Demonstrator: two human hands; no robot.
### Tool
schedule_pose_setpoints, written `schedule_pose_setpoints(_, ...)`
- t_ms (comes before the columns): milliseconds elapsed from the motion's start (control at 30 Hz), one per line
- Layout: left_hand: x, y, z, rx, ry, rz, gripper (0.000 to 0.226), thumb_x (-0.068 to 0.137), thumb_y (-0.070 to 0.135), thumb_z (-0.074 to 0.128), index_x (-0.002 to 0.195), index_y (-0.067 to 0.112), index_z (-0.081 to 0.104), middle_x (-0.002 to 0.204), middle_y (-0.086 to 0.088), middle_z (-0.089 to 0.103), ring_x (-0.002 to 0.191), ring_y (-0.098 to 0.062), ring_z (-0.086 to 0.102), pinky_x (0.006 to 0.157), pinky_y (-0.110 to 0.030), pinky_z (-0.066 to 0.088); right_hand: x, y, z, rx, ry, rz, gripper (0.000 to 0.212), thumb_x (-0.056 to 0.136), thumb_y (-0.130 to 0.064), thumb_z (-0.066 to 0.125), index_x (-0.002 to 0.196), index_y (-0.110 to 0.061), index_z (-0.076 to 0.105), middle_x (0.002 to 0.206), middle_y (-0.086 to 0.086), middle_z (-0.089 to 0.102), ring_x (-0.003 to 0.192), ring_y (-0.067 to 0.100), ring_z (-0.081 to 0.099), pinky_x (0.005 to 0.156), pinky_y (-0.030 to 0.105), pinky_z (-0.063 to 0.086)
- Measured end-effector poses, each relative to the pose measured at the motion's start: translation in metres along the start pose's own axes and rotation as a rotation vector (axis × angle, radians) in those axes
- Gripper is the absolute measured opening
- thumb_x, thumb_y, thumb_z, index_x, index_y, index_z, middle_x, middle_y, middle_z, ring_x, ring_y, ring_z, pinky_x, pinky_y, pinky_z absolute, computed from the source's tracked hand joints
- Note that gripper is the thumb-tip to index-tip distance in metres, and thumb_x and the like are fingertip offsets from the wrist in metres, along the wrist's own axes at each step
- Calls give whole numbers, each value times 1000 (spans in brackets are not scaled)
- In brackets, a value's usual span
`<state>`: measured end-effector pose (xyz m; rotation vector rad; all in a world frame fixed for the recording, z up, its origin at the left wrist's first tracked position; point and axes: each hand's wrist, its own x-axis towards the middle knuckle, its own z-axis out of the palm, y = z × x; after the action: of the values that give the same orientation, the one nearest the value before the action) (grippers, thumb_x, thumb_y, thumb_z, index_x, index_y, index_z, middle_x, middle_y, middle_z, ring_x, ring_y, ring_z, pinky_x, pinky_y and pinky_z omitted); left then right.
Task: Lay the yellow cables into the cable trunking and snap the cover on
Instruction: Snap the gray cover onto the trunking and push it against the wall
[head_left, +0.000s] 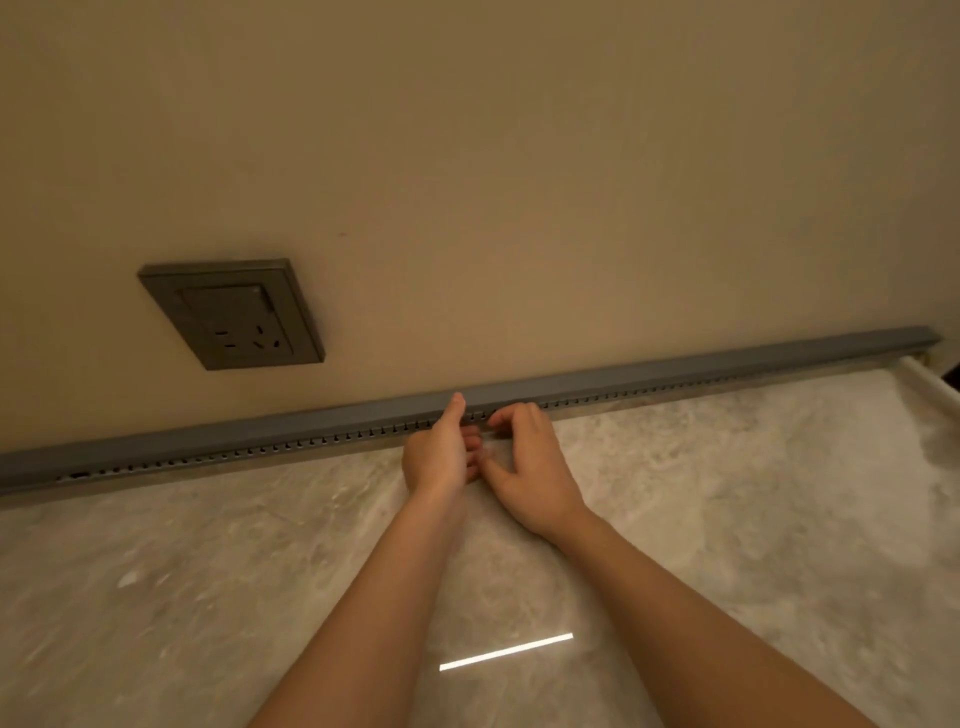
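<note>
The grey cable trunking (270, 448) runs along the foot of the wall (519, 182), passing just beyond both hands, with its cover (701, 368) seated along the whole visible length. The left hand (439, 452) pinches it narrowly, with the thumb (457, 408) laid on the cover and the fingers curled against the slotted front. The right hand (524, 457), touching the left, has bent fingertips (501, 420) at the slots and its thumb spread toward the marble tabletop (727, 493); whether it grips anything I cannot tell. A dark wall socket (231, 314) sits up and to the left of the left hand. A bright light streak (506, 652) reflects between the forearms.
</note>
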<state>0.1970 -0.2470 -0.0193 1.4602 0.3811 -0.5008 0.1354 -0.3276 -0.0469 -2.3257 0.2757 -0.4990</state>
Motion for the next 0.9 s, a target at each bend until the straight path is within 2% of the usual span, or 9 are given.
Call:
schedule_pose_setpoints(167,0,-5,4,-72,42,36,38,88,38,58,70,5,59,73,-10,61,60,-22,58,56,-30,49,0,-1,1,75,36,27,20,79,-11,62,98,-11,55,97,3,54,95,16,48,84,27,41)
schedule_pose_setpoints(333,-6,-2,1,-45,-2,48,39,90,40,55,79,3,60,72,-7,60,61,-18,62,61,-30,52,-6,4,-20,319,19,120,11,83,-14,64,95,-13,64,94,2,65,89,10,59,81,19,47)
schedule_pose_setpoints(500,-13,1,5,-18,19,50,40,92,41,51,86,2,59,72,-4,56,60,-17,60,53,-26,51,-5,34,-75,321,-11,148,9,88,-15,59,86,-17,67,80,-5,67,76,4,61,69,9,45)
schedule_pose_setpoints(533,-14,2,6,-13,31,49,39,93,40,50,91,2,59,71,-3,55,58,-16,56,48,-24,51,-4,44,-86,318,25,201,11,89,-16,58,84,-17,67,78,-4,67,73,5,60,67,11,45)
schedule_pose_setpoints(600,-15,3,10,-9,62,52,37,94,38,50,93,2,58,69,-2,52,54,-14,50,38,-18,46,-1,64,-106,427,100,408,21,92,-21,55,76,-13,66,73,4,67,67,14,61,63,23,48)
schedule_pose_setpoints(633,-15,4,11,-6,72,52,36,94,38,50,89,3,58,68,-2,52,53,-14,49,37,-17,45,2,72,-115,552,106,537,26,93,-24,52,74,-11,64,71,8,66,63,17,60,57,27,48)
schedule_pose_setpoints(700,-14,3,12,8,88,57,35,93,38,50,80,6,57,68,-2,52,53,-13,49,37,-18,45,7,86,-135,746,85,701,31,96,-27,48,74,-7,59,67,10,63,56,20,58,49,27,45)
schedule_pose_setpoints(800,-11,0,13,9,114,70,37,93,39,50,75,7,56,68,-2,51,53,-13,50,38,-17,47,12,110,-151,656,49,635,27,95,-28,49,76,-10,58,73,8,60,62,18,55,57,29,44)
schedule_pose_setpoints(900,-8,-1,12,-2,105,61,38,93,40,49,73,9,55,68,-2,51,39,-8,54,38,-17,48,12,125,-156,399,57,417,21,92,-30,54,75,-20,59,73,-2,59,67,10,53,61,17,42)
